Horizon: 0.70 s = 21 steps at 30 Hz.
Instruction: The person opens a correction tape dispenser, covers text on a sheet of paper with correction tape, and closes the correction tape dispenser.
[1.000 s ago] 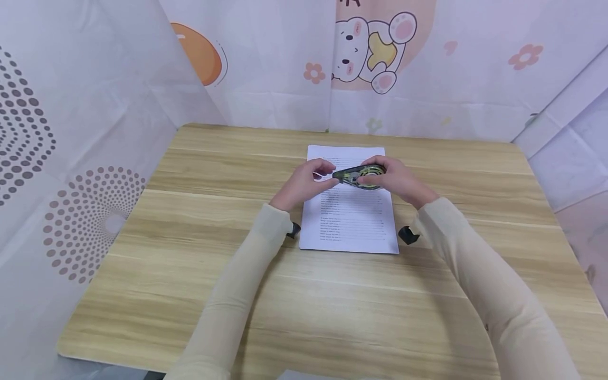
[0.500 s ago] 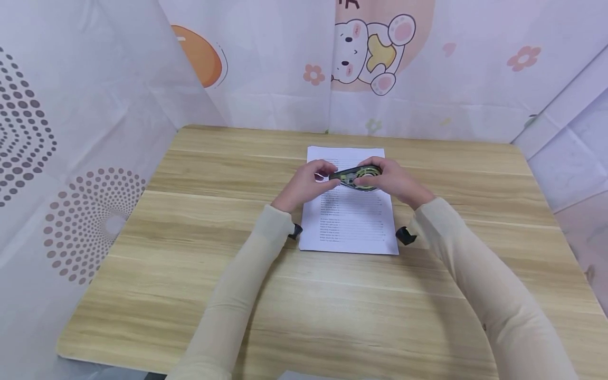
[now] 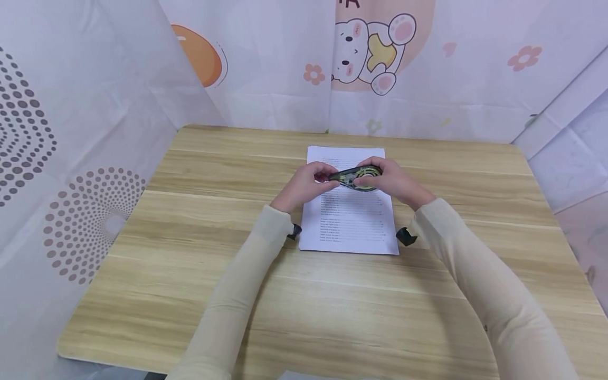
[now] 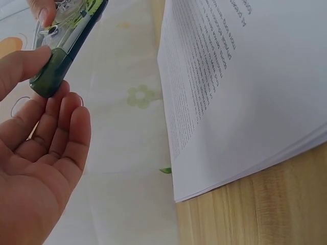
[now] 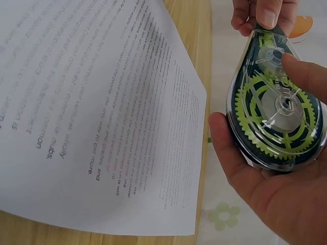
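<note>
A correction tape with a clear case, green gear wheels and a dark green cap is held up above a stack of printed paper. My right hand grips its wide round end, thumb across the clear case, as the right wrist view shows. At the narrow end, my left hand pinches the dark green cap between thumb and forefinger. The cap sits on the tip, and the other left fingers curl loosely below it. Whatever tip lies under the cap is hidden.
The paper lies on a wood-grain table, towards its far side. A printed curtain hangs behind the table's back edge. Black wrist straps show below both sleeves. Something pale grey pokes in at the bottom edge.
Both hands have shifted very slightly left with the correction tape since one second ago. The left fingers have drawn a little closer round the cap. The paper has stayed in place.
</note>
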{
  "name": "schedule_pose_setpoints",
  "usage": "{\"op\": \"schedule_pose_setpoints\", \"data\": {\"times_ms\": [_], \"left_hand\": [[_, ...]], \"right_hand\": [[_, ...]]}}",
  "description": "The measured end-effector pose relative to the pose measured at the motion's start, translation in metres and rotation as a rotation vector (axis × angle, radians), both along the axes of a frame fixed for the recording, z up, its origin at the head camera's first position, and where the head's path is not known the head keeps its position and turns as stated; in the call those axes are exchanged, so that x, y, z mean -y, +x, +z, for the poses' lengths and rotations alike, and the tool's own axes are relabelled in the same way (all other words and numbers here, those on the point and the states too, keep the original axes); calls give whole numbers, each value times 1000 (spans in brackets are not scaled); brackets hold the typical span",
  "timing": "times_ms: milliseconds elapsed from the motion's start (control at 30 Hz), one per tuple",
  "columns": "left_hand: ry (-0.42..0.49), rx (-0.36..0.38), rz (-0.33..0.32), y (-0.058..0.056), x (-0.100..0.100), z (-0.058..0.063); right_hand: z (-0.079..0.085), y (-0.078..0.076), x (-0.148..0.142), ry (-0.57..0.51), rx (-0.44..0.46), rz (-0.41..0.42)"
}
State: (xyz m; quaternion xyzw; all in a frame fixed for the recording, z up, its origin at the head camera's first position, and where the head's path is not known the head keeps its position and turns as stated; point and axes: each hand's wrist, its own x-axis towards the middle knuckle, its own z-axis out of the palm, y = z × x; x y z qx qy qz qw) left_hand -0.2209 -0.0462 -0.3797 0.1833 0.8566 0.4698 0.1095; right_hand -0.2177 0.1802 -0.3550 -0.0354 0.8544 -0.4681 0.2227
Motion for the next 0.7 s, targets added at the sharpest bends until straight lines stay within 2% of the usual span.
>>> {"op": "schedule_pose_setpoints", "data": {"times_ms": [267,567,700], "left_hand": [[-25,-46,-21,3,3,4],[-46,-61,-80,4,9,9],[-76,-94,-125,3,10,9]], "right_hand": [[-2,0,-2,-25,-30,4],[-1,2,-3,-38,-34,35],[-1,3,-4,-13,-43,54]]}}
